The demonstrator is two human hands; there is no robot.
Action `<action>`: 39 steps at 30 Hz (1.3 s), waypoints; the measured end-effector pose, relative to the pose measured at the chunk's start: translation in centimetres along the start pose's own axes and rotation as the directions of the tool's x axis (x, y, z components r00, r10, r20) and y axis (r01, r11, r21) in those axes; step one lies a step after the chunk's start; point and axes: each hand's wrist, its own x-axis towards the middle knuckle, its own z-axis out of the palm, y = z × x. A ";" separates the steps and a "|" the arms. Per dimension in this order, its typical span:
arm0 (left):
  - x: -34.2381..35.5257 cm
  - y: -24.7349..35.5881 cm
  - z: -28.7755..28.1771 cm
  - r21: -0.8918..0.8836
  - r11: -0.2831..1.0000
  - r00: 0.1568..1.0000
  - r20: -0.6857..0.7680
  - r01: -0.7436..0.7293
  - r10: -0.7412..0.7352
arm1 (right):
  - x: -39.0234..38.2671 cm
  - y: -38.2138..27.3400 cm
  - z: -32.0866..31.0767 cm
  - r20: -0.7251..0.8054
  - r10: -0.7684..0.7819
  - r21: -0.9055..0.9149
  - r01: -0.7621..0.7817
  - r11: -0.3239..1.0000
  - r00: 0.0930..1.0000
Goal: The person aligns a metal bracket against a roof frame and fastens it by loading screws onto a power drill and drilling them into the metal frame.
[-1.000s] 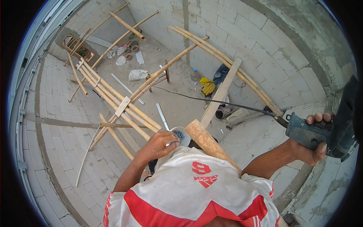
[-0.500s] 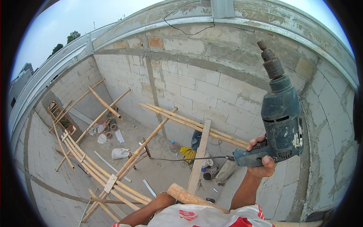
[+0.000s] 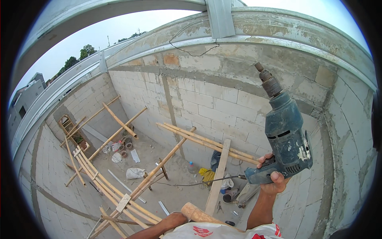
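In my right hand (image 3: pixel 274 181) is a worn dark-blue power drill (image 3: pixel 284 131), gripped by its handle. Its chuck (image 3: pixel 271 85) tilts up and slightly left, with a short socket-like bit (image 3: pixel 258 67) at the tip. A dark cord (image 3: pixel 203 183) leaves the base of the handle and runs left over the room below. My left hand (image 3: pixel 178 218) is low in the picture, against the end of a thick bamboo pole (image 3: pixel 201 214) in front of my body. The fingers of that hand are hidden.
Bamboo scaffold poles (image 3: pixel 115 181) and a plank (image 3: pixel 217 177) span the room below. Block walls (image 3: pixel 223 103) enclose it, with a metal beam (image 3: pixel 286 44) along the top. Buckets (image 3: pixel 123 147), a white sack (image 3: pixel 135 173) and yellow cloth (image 3: pixel 206 175) lie on the floor.
The drill has shifted slightly left and down in the picture, still in my right hand. My view has tipped upward, bringing more of the overhead beams into sight.
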 end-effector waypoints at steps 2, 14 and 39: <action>0.0 -0.6 0.9 -0.024 1.000 1.000 -0.031 0.003 -0.003 | 0.0 0.2 0.3 -0.011 0.008 0.003 -0.008 1.000 1.000; 0.9 -1.9 1.3 -0.023 1.000 0.995 0.100 -0.003 0.005 | 0.0 0.0 0.9 -0.006 -0.011 -0.027 0.011 1.000 1.000; -0.5 -2.0 2.1 0.083 0.996 0.988 0.145 0.045 -0.057 | -0.4 -1.8 2.7 0.033 -0.031 -0.088 0.034 0.996 0.999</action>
